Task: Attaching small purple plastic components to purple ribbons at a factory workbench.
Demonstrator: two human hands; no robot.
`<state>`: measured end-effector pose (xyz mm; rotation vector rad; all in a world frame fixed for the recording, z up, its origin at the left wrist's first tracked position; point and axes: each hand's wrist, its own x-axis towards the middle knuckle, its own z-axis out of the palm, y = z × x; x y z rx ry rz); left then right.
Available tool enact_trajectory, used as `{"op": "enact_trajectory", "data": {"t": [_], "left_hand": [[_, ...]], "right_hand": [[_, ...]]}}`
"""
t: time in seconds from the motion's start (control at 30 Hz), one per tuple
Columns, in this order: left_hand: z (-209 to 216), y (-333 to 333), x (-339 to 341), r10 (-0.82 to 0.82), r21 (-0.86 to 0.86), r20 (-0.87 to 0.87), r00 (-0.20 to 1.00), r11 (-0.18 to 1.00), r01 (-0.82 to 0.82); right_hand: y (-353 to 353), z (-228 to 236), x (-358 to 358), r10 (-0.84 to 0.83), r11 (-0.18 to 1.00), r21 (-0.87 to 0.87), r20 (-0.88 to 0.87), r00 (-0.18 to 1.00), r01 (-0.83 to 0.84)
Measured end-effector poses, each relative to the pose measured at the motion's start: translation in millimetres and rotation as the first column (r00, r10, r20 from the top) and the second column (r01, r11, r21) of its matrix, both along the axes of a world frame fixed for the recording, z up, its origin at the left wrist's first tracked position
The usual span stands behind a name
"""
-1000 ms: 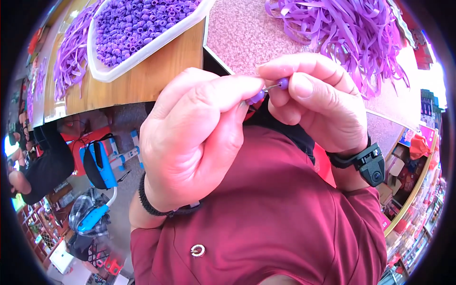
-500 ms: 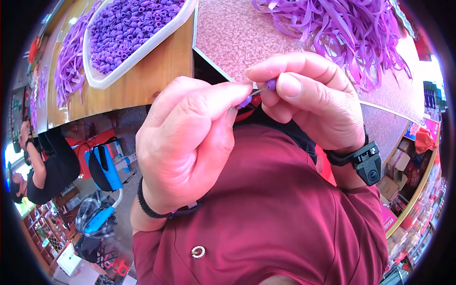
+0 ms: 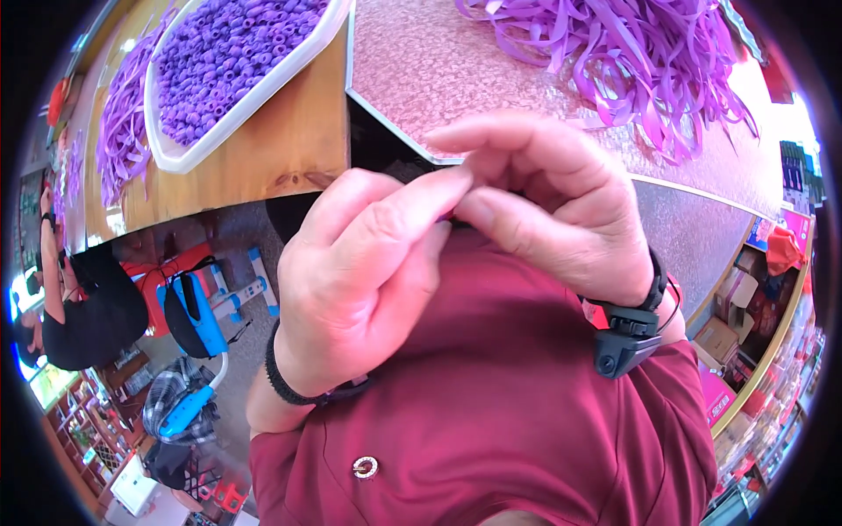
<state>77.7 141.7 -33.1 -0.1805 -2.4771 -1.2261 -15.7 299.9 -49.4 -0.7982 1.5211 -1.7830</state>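
Note:
My left hand (image 3: 364,263) is closed in a pinch in front of my chest, at the gap between two tables. Half a second ago small purple beads on a thin wire or needle showed at its fingertips; now they are almost wholly hidden. My right hand (image 3: 566,215) meets it there, its thumb against the left fingertips. The right index finger arches above the pinch, and what the right fingers hold is hidden. Beyond the left hand, a white tray (image 3: 200,159) full of purple beads (image 3: 224,66) sits on the wooden table (image 3: 289,145).
Purple ribbons (image 3: 627,66) lie heaped on the pink-patterned tabletop (image 3: 421,74); more ribbons (image 3: 127,131) lie left of the tray. A person in black (image 3: 96,298) is at the far left, near a blue chair (image 3: 202,316). Cardboard boxes (image 3: 719,337) fill a shelf at right.
My hands have come together, hiding the beads and wire between the fingertips. My right hand has turned and shifted slightly left. The tray and ribbons appear slightly shifted in view.

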Motion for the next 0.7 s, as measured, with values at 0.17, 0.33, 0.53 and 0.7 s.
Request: {"op": "enact_trajectory", "data": {"t": [0.17, 0.33, 0.53, 0.7], "left_hand": [[-14, -7, 5, 0.002, -0.002, 0.037, 0.999, 1.0, -0.001], [-18, -11, 15, 0.058, 0.081, 0.175, 0.983, 0.994, -0.073], [-25, -13, 14, 0.04, 0.082, 0.167, 0.985, 0.995, -0.054], [-21, -12, 12, 0.025, 0.042, 0.095, 0.995, 0.999, -0.029]], "right_hand": [[12, -5, 1, -0.071, 0.994, 0.053, -0.389, 0.919, 0.1], [47, -19, -3, -0.274, 0.897, -0.005, -0.791, 0.547, 0.442], [67, -22, -19, -0.015, 0.739, 0.093, -0.988, 0.155, 0.667], [68, -38, -14, 0.111, 0.697, 0.223, -0.973, 0.204, 0.681]]}}
